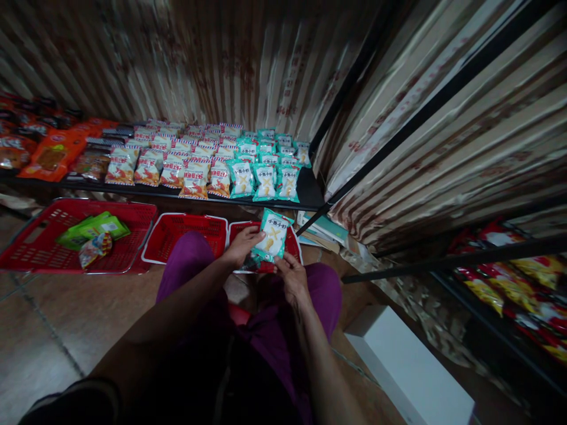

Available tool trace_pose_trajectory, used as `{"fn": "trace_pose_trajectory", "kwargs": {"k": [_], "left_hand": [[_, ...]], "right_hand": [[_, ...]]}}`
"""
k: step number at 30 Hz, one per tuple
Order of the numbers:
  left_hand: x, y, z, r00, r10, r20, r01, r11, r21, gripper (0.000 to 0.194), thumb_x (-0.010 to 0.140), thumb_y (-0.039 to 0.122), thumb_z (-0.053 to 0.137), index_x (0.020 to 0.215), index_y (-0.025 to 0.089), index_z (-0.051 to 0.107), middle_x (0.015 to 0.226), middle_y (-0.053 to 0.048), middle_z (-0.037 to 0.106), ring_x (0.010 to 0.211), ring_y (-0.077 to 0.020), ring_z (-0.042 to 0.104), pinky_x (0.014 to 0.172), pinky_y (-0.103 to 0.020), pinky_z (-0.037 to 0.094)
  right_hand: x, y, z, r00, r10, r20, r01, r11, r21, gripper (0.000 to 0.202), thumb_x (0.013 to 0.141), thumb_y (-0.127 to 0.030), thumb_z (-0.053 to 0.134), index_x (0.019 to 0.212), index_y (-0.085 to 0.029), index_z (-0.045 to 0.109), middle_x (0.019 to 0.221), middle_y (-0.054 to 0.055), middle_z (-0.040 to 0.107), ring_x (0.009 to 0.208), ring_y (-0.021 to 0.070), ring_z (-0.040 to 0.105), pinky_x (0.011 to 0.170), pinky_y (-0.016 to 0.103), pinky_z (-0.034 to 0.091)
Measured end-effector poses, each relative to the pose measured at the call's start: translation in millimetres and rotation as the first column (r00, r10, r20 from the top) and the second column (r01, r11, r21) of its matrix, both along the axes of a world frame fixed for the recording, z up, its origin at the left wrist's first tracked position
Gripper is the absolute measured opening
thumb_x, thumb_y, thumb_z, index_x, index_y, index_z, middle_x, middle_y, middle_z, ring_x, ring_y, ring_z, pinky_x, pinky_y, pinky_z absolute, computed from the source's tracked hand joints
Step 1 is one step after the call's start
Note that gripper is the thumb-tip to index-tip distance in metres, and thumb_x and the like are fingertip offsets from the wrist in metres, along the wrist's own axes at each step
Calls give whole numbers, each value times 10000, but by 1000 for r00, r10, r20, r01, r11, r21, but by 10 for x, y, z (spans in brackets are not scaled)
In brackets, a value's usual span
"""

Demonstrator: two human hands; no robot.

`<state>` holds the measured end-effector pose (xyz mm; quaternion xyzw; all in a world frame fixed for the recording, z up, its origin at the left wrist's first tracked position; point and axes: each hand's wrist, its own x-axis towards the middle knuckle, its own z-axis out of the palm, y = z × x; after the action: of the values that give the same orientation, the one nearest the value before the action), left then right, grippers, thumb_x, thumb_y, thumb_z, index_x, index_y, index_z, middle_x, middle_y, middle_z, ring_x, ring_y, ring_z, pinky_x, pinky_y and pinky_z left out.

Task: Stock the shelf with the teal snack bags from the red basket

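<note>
A teal and white snack bag is held between my two hands, over a small red basket. My left hand grips the bag's left edge. At its lower right corner, my right hand pinches the bag. More teal bags stand in rows at the right end of a black shelf, just beyond my hands. To their left are rows of white and orange snack bags.
Red baskets stand on the floor below the shelf; the wide left one holds green packets. Orange packages lie farther left on the shelf. Black rack bars slant at the right, above a white box.
</note>
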<state>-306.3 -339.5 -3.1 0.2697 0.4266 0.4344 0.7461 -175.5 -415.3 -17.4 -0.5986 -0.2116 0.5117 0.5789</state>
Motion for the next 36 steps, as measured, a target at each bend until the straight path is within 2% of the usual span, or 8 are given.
{"fn": "trace_pose_trajectory", "kwargs": {"k": [5,12,16,21,26,36], "left_hand": [[-40,-84,-43,999,-32,-31,31,999,-36,274,687,202,777,897,119,621,827,-55,694,731,-128,664,740,-278,548],[12,-148,-192,992,41,-118,-40,999,6,245,669,178,777,859,118,634,696,-11,683,527,-94,621,591,-231,551],[4,-165,-189,991,29,-130,-26,999,26,256,637,199,797,828,123,644,719,-18,687,572,-103,633,601,-233,548],[-50,-111,-121,992,-23,-122,28,999,42,348,623,312,809,886,140,662,872,-51,697,769,-149,652,657,-247,534],[-23,-49,-112,989,-48,-142,56,997,51,449,626,446,780,932,141,657,862,-59,697,746,-161,641,662,-265,501],[179,-88,-213,980,129,-151,-116,989,91,466,550,453,802,841,147,607,833,-71,706,732,-176,655,677,-271,492]], "right_hand": [[16,19,-47,997,-81,-2,81,996,43,435,487,-371,822,856,-175,702,614,-37,639,509,82,501,525,224,418],[38,23,-73,998,-63,30,62,997,49,440,522,-365,804,909,-177,710,600,-46,622,521,84,495,544,228,420],[48,10,-107,997,-78,12,78,996,37,490,513,-366,805,958,-187,708,657,-27,654,541,90,513,548,227,429],[56,4,-137,998,-61,-10,61,997,40,469,496,-359,820,922,-189,723,743,2,696,545,95,522,526,225,431],[69,10,-143,1000,-24,-6,24,999,26,477,500,-371,819,928,-184,725,680,-6,690,517,99,521,516,226,428],[163,21,-105,997,46,56,-48,998,35,440,532,-404,798,920,-206,740,794,10,727,636,152,604,595,260,487]]}}
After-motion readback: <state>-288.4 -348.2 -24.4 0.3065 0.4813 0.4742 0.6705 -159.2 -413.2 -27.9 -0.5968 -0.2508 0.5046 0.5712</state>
